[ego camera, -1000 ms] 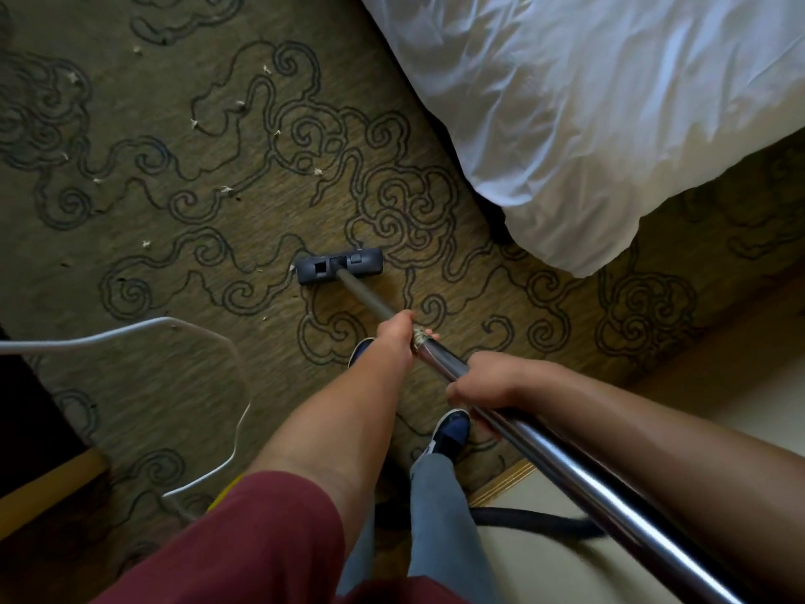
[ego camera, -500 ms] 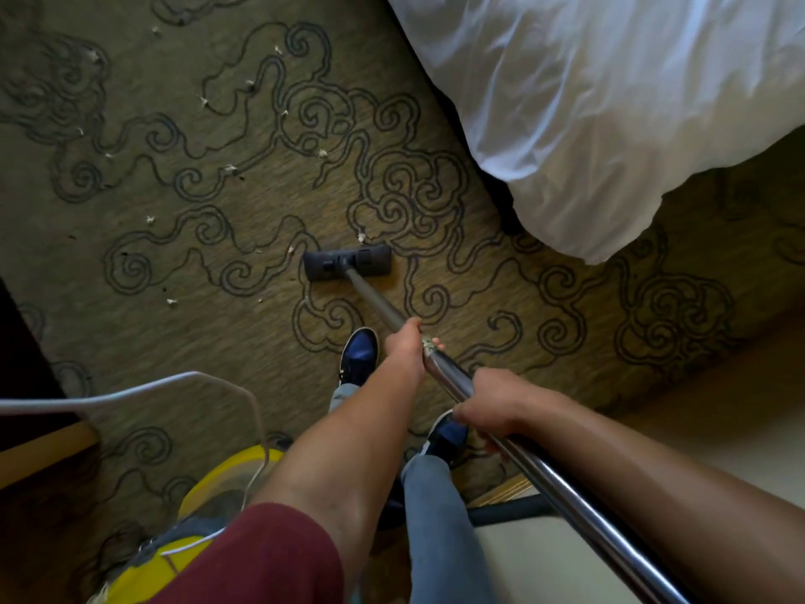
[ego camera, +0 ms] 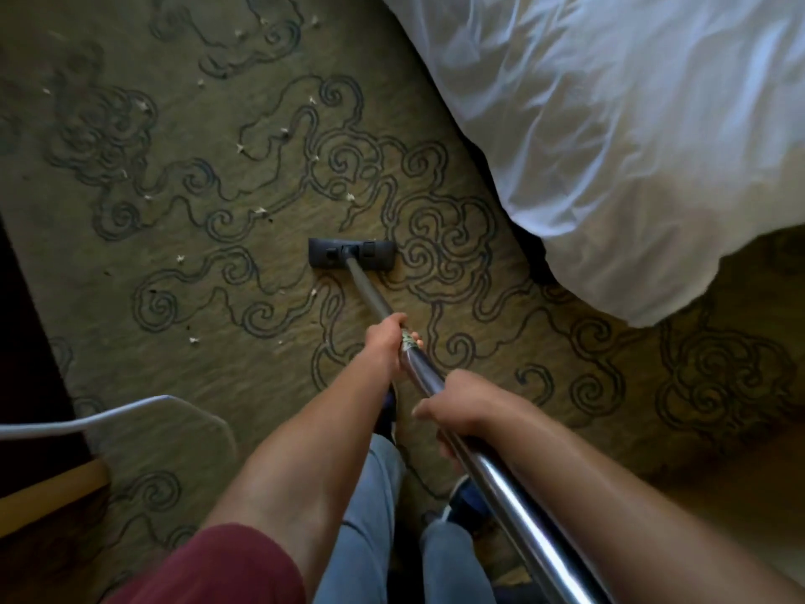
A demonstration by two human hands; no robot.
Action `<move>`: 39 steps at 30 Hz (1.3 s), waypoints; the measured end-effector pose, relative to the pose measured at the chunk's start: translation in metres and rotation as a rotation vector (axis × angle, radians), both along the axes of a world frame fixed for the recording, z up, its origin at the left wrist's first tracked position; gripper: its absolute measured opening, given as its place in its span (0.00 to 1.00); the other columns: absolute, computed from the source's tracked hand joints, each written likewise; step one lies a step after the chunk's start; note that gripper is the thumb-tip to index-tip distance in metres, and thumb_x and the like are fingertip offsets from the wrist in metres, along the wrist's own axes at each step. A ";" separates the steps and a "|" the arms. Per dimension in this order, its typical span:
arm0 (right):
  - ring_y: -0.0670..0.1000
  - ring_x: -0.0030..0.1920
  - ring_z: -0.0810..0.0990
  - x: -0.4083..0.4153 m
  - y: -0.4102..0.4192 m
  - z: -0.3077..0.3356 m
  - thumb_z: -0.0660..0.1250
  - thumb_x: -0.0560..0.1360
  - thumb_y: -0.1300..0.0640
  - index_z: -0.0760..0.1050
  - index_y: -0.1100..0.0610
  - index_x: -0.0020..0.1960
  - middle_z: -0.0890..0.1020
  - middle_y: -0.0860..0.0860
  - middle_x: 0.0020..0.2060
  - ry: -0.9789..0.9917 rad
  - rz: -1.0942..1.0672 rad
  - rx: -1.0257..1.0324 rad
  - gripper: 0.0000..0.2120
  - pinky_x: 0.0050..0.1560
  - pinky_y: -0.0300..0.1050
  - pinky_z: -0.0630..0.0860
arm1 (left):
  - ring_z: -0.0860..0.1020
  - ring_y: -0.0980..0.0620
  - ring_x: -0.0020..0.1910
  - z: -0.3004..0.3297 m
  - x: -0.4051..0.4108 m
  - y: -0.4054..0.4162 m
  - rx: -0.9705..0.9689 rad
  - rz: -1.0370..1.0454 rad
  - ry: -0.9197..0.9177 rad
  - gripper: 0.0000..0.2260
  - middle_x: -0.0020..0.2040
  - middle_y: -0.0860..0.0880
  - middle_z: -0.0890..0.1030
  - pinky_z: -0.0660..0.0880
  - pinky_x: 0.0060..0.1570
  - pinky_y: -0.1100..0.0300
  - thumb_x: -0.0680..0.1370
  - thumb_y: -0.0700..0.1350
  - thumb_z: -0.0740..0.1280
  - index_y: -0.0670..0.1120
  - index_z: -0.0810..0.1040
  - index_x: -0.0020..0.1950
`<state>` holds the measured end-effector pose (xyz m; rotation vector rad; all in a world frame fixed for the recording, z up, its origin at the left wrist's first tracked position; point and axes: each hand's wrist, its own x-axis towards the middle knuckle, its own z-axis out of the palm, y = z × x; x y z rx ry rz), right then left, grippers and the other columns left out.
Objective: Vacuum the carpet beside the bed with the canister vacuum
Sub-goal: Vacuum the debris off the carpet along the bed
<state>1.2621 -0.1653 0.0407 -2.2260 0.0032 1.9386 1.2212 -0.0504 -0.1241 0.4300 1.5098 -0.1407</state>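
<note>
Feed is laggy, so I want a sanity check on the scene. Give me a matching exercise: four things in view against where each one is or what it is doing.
Things:
1. floor head
2. left hand
3. right hand
4. white duvet

Places or states:
A. hangs over the bed edge, upper right
B. grips the wand nearest the carpet
C. flat on the patterned carpet, left of the bed
D. grips the chrome tube, closer to the body

Pairs: 1-C, 2-B, 3-D, 4-A
</note>
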 end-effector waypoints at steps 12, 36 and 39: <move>0.56 0.27 0.82 0.076 0.120 0.004 0.69 0.72 0.56 0.71 0.63 0.55 0.83 0.58 0.31 0.005 0.064 0.035 0.16 0.33 0.54 0.82 | 0.73 0.48 0.27 -0.006 0.079 0.143 0.120 0.036 -0.064 0.11 0.34 0.42 0.73 0.75 0.21 0.61 0.80 0.38 0.65 0.38 0.72 0.62; 0.54 0.31 0.83 0.069 0.181 0.018 0.69 0.71 0.61 0.71 0.62 0.46 0.82 0.58 0.34 -0.089 0.191 0.131 0.08 0.36 0.49 0.83 | 0.74 0.49 0.32 0.071 0.075 0.165 0.054 -0.003 -0.085 0.12 0.36 0.45 0.74 0.76 0.24 0.62 0.84 0.49 0.64 0.39 0.74 0.52; 0.54 0.31 0.84 0.060 0.135 0.046 0.69 0.69 0.60 0.71 0.62 0.52 0.83 0.59 0.37 -0.121 0.191 0.121 0.14 0.29 0.46 0.80 | 0.76 0.48 0.33 0.086 0.066 0.127 0.076 -0.047 -0.067 0.12 0.38 0.44 0.77 0.76 0.30 0.55 0.82 0.48 0.67 0.39 0.76 0.55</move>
